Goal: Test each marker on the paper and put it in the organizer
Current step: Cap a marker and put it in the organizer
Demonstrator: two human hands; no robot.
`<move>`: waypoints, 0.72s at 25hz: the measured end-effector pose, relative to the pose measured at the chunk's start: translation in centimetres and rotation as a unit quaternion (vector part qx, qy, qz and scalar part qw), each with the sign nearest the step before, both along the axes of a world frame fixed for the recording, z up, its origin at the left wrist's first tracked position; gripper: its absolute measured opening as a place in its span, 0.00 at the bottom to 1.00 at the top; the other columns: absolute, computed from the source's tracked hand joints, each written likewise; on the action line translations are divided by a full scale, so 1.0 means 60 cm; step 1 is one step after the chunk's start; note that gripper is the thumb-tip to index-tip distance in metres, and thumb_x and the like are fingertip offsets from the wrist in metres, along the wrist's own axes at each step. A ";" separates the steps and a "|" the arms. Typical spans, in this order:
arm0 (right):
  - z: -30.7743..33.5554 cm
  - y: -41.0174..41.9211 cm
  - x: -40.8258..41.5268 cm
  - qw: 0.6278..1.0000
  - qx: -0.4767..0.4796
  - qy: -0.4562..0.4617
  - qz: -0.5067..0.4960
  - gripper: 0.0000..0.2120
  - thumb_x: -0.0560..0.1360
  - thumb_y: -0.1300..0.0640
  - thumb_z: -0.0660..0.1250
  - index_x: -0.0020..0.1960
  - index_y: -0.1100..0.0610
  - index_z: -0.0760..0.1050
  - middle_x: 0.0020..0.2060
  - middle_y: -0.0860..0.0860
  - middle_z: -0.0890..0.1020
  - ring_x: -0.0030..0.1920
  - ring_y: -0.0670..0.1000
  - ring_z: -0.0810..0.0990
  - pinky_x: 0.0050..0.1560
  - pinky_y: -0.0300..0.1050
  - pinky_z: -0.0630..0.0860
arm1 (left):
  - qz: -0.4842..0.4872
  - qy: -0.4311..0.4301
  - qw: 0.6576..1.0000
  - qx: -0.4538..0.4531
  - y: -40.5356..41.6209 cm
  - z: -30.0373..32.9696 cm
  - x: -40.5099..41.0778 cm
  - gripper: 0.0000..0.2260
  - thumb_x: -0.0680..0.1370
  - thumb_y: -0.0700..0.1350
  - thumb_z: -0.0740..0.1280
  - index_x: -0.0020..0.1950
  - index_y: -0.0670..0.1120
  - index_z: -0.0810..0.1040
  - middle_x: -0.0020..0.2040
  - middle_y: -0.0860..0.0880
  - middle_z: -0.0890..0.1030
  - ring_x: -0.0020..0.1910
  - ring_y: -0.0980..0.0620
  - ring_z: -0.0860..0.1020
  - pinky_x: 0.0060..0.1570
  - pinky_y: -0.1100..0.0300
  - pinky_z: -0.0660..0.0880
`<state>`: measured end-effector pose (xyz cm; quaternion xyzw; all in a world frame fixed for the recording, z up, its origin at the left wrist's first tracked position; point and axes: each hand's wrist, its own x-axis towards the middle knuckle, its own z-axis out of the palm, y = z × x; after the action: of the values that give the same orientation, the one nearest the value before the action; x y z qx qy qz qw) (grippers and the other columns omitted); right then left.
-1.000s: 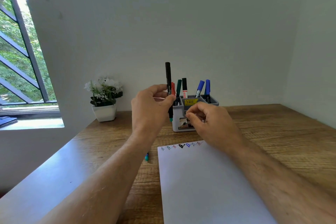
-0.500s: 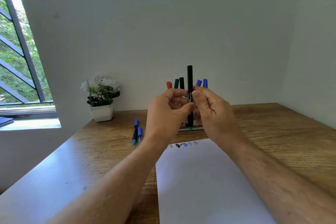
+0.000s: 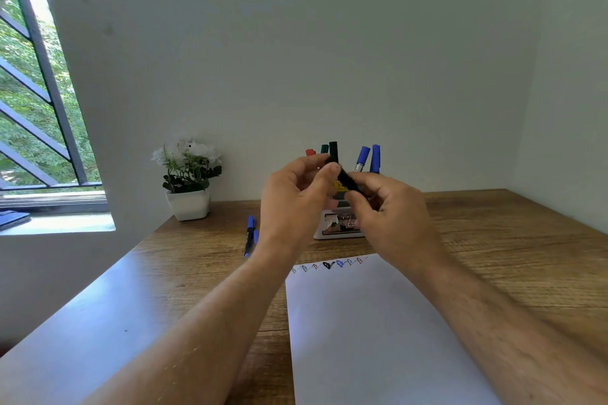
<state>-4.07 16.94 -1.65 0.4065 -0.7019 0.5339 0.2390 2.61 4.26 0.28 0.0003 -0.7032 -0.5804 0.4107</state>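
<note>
I hold a black marker [image 3: 347, 181] tilted in front of the organizer, pinched at one end by my left hand [image 3: 296, 197] and at the other by my right hand [image 3: 388, 217]. Most of its length is hidden by my fingers. Behind my hands stands the white organizer [image 3: 339, 233], from which the caps of a red marker [image 3: 310, 152], a green marker [image 3: 324, 148], a black one [image 3: 333, 150] and two blue markers [image 3: 368, 156] stick up. The white paper [image 3: 378, 322] lies below my hands, with a row of small coloured test marks [image 3: 329, 265] along its far edge.
Two blue-capped markers [image 3: 251, 233] lie on the wooden table [image 3: 493, 240] left of my left wrist. A white pot of flowers [image 3: 189, 187] stands at the back left near the wall. A window is at the far left.
The black marker stood upright between my hands and now lies tilted and lower, with my right hand drawn a little to the right along it.
</note>
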 end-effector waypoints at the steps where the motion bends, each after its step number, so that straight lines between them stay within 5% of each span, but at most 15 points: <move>1: -0.001 0.000 0.000 1.000 0.015 0.013 0.001 0.14 0.78 0.59 0.66 0.62 0.49 0.81 0.40 0.38 0.81 0.42 0.38 0.80 0.40 0.27 0.73 | -0.005 0.002 1.000 0.014 -0.003 0.001 0.001 0.07 0.78 0.45 0.70 0.56 0.47 0.83 0.43 0.47 0.86 0.41 0.50 0.85 0.42 0.56 0.83; 5: -0.004 -0.001 -0.001 0.999 0.034 0.023 0.007 0.13 0.80 0.53 0.65 0.62 0.49 0.81 0.42 0.38 0.81 0.46 0.37 0.79 0.42 0.26 0.72 | -0.017 0.006 0.998 0.066 -0.008 0.002 0.000 0.06 0.76 0.44 0.72 0.51 0.45 0.85 0.39 0.46 0.86 0.36 0.52 0.83 0.39 0.61 0.81; 12: -0.004 -0.004 -0.002 0.999 0.046 0.004 -0.002 0.15 0.79 0.46 0.63 0.57 0.53 0.83 0.29 0.38 0.76 0.34 0.35 0.77 0.29 0.29 0.70 | -0.022 0.031 0.996 0.083 -0.010 0.005 0.002 0.08 0.75 0.44 0.73 0.51 0.43 0.85 0.39 0.45 0.86 0.34 0.53 0.83 0.36 0.62 0.80; 18: -0.003 0.001 -0.003 0.997 0.071 -0.004 -0.018 0.15 0.80 0.47 0.62 0.54 0.53 0.83 0.33 0.41 0.80 0.33 0.39 0.78 0.28 0.29 0.69 | -0.071 0.005 0.991 0.109 -0.008 0.005 0.002 0.06 0.74 0.46 0.73 0.48 0.45 0.85 0.40 0.44 0.86 0.35 0.53 0.84 0.35 0.64 0.80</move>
<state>-4.28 16.98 -1.84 0.4075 -0.7464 0.4795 0.2164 2.74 3.79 0.58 -0.0076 -0.6320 -0.6814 0.3692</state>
